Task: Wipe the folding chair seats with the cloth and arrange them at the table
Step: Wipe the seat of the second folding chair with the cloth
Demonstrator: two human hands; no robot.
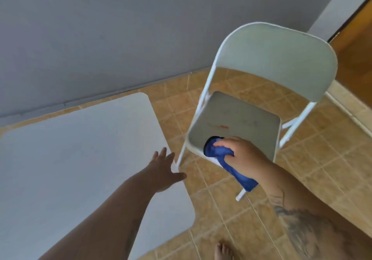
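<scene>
— What carries everything here?

— A tan tiled floor, running up to a grey wall.

— What stands on it?

— A white table with rounded corners, near the wall. Just off its right edge, a pale folding chair on white tube legs, opened out, its seat facing the camera.

— Anything on the tabletop?

— A hand lies over the right edge, fingers spread; I can't tell if it touches.

— Anything else on the tiles?

— A bare foot at the bottom edge.

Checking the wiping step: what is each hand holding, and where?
Right hand grips the bunched blue cloth around its middle; left hand holds nothing.
</scene>
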